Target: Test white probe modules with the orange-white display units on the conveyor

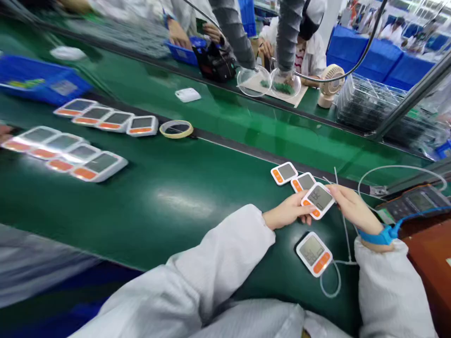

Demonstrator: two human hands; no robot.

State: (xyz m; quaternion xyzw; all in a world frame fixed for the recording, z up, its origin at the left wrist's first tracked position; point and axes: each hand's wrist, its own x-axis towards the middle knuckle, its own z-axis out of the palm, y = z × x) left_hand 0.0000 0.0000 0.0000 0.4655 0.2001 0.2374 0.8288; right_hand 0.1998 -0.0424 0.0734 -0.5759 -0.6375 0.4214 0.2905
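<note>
A white blood pressure monitor (321, 197) with a grey screen and orange buttons is held between both hands, digits showing on its display. My left hand (289, 210) grips its left side, thumb over the orange buttons. The fingers of my right hand (347, 202) close on its upper right edge; a blue strap circles that wrist. Just behind lie two more monitors, one (283, 173) farther left and one (298, 184) partly covered by the held unit. Nearer me, another monitor (314, 254) with a lit display lies on the green bench, joined to a thin white tube (338, 281).
Several monitors (100, 166) lie in rows at left, near a blue bin (63, 82) and a tape roll (176, 129). A grey meter (419, 201) stands at right. Across the dark rail (243, 149), people work beneath grey extraction hoses (287, 35), beside a small fan (331, 84).
</note>
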